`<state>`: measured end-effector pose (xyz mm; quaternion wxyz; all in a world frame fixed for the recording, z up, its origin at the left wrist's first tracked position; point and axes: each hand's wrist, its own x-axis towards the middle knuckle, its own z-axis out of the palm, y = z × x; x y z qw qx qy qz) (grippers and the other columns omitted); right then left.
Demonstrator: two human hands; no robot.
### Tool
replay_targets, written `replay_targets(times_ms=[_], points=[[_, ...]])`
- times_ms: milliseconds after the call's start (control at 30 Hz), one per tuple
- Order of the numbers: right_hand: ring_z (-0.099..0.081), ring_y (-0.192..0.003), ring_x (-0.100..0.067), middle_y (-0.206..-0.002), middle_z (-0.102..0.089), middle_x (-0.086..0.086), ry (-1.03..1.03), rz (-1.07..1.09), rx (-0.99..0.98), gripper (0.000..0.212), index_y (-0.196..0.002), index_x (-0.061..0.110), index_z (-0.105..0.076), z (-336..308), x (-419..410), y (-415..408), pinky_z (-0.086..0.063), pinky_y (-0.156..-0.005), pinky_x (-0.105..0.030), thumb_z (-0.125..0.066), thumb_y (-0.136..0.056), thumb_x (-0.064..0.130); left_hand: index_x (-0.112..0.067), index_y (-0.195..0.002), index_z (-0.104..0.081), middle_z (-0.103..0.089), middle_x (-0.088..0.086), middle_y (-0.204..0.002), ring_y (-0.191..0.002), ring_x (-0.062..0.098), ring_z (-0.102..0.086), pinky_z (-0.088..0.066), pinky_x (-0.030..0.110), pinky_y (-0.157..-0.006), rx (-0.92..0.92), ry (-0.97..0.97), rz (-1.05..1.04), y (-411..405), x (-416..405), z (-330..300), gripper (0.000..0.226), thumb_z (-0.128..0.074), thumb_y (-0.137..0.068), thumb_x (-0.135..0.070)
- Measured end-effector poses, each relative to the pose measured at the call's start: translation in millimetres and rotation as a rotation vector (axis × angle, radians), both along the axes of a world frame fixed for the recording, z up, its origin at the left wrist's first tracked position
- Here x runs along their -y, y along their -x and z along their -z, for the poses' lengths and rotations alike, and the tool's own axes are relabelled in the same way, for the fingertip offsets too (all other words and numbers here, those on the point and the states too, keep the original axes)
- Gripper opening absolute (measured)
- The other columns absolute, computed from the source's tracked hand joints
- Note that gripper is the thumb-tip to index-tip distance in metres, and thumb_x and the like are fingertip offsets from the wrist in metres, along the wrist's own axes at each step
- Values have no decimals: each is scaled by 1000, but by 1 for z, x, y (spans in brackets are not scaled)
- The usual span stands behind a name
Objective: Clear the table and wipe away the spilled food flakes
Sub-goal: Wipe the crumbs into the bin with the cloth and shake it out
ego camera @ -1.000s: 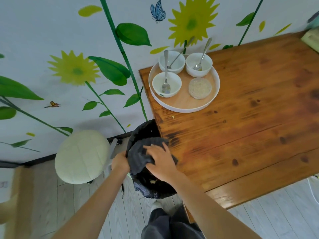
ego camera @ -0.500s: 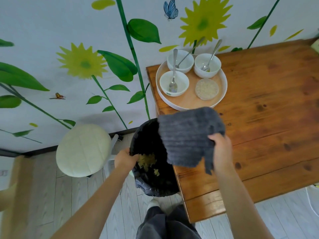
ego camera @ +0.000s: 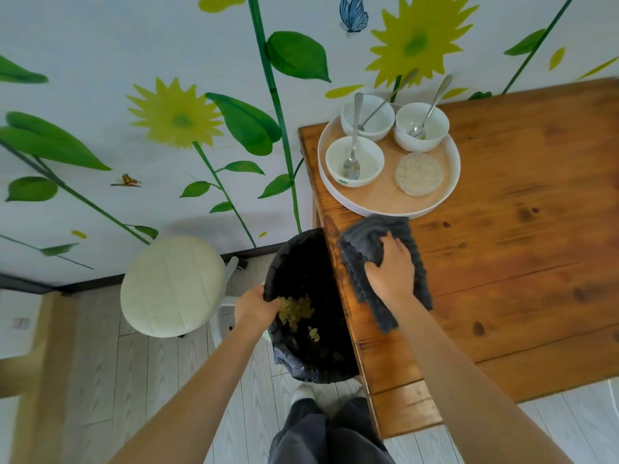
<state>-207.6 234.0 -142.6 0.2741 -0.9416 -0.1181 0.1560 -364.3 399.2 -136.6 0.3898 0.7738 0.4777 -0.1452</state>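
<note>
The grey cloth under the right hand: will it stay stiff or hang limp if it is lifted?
Probably limp: the grey cloth lies rumpled and folded under the right hand. Its ribbed weave likely grips the wooden table rather than sliding.

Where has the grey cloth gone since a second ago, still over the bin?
No. The grey cloth has moved from the bin bag onto the table, just below the tray, under the right hand.
</note>
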Motion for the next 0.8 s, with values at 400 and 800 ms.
replay_targets(times_ms=[400,800], points=[[-54,-101,-30,-99,-62,-11,164,-717,74,18,-97,11,-56,-24,-24,74,-30,-73,-32,-54,-80,9,-19,-56,-39,-43,-1,-54,-55,17,-44,-29,22,-47,23,42,-42,5,-2,4,34,-57,-84,-11],[-60,-84,-20,-84,-63,2,-659,169,-210,30,-85,21,-59,-94,1,42,-47,-74,-25,-51,-77,-7,-13,-82,-56,-50,-3,-61,-73,21,-52,-33,19,-48,67,95,-134,22,-2,7,3,-57,-84,-13]])
